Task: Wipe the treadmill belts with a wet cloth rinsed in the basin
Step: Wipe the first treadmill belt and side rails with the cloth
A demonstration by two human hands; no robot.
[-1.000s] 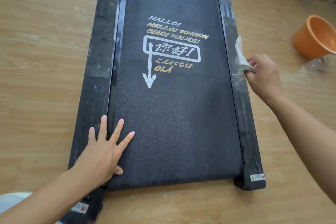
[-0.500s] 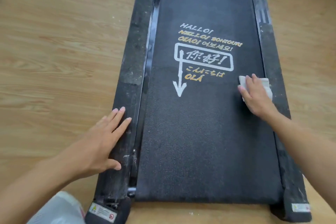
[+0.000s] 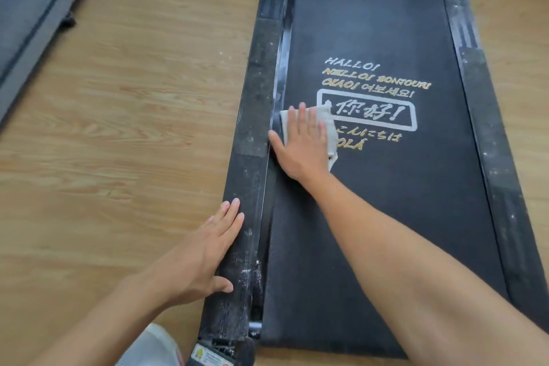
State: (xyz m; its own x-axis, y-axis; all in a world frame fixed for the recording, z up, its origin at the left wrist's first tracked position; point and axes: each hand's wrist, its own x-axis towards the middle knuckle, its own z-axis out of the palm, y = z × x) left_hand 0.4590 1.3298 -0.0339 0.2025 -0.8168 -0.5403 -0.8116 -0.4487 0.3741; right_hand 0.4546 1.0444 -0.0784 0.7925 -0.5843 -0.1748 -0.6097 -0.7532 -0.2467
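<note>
A pale wood-grain floor (image 3: 133, 128) fills the left half of the view. On it lies a flat treadmill whose black belt (image 3: 386, 232) has a fine pebbled texture and runs away from the camera. The belt is flanked by the left side rail (image 3: 255, 157) and the right side rail (image 3: 490, 157), both long, gritty black strips speckled with white dust. A second treadmill (image 3: 29, 9), grey-edged and streaked, crosses the top left corner.

Printed on the belt: "HALLO!" (image 3: 352, 64) in white, "HELLO! BONJOUR!" in gold below it, then "CIAO!" in gold beside white Korean script. Under these a white rounded box (image 3: 411, 116) frames "你好!", and below the box sit gold Japanese characters and "OLÁ".

The right hand (image 3: 300, 142) lies flat with straight fingers, not clenched, pressing the cloth (image 3: 323, 119) down on the belt. The cloth is a whitish folded rag close to the belt's left edge, covering the left end of the box. The left hand (image 3: 202, 252) is released too, fingers straight along the outer edge of the left side rail, thumb touching the rail.

A small warning sticker (image 3: 211, 356) with a yellow triangle sits at the rail's near end; its print is too small to read
</note>
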